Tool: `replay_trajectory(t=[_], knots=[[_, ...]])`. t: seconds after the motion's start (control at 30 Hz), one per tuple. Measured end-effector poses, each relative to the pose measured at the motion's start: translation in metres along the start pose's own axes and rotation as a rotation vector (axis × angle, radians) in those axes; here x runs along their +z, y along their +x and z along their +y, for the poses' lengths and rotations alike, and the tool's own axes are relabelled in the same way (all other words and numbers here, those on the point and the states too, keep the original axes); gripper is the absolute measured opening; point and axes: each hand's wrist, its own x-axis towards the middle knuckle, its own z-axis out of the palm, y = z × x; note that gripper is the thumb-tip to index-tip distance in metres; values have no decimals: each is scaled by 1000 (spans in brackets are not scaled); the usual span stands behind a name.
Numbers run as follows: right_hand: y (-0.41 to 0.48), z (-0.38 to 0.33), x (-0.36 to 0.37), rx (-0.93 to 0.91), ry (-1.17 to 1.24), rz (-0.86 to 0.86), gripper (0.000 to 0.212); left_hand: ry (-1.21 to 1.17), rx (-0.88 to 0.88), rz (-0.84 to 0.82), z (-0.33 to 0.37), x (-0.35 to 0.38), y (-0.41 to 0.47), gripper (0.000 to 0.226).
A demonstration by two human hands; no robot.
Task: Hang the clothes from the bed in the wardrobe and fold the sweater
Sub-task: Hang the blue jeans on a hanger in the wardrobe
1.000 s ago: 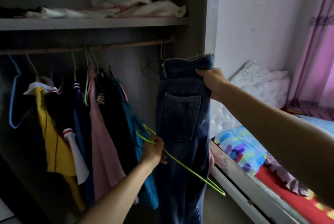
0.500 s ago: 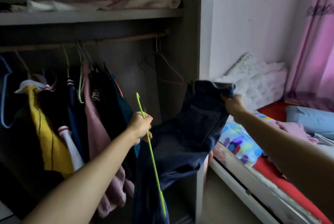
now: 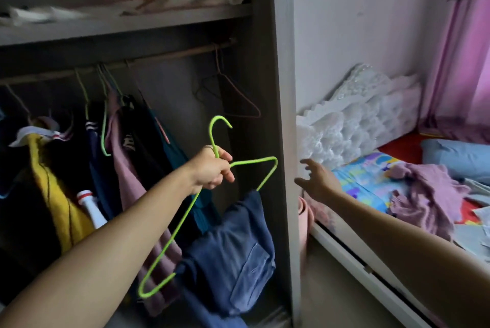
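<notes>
A: Where are the jeans (image 3: 233,256) right now?
B: Below the left hand (image 3: 213,168) and a little to its right, bunched over the lower bar of the green hanger (image 3: 252,162). That hand is clenched round the hanger's neck, just under the hook, and the hanger hangs steeply tilted
A: And the right hand (image 3: 319,182)?
B: It holds nothing. The fingers are spread, out past the wardrobe's side panel (image 3: 283,115) toward the bed (image 3: 366,269). The purple sweater (image 3: 429,195) lies crumpled beyond its fingertips, untouched
A: How will the denim behave on that wire?
B: I'd judge it heavy and thick for so thin a hanger. The weight looks lumped toward one end, so it could slide along the bar or tip the frame further. Grip at the neck, and with the free hand take the cloth where it crosses the bar and even it out
A: Then up to the rail (image 3: 119,65)?
B: Yes, it runs above the left hand, with bare space near the pink hanger (image 3: 248,101). The sweater looks light and floppy, so take it by the shoulders with both hands for folding
</notes>
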Motion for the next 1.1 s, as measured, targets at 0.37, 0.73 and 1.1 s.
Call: replay_trajectory(t=[0.37,0.73,1.1], knots=[[8,-76,-10,-493,88,59,41,117,188,-34,5,-29,-20,20],[45,-70,-18,-272,431,38,24,-41,15,7,10,-56,-28,17],[64,-57,2,-169,190,-199,10,-569,-105,196,89,-48,25,27]])
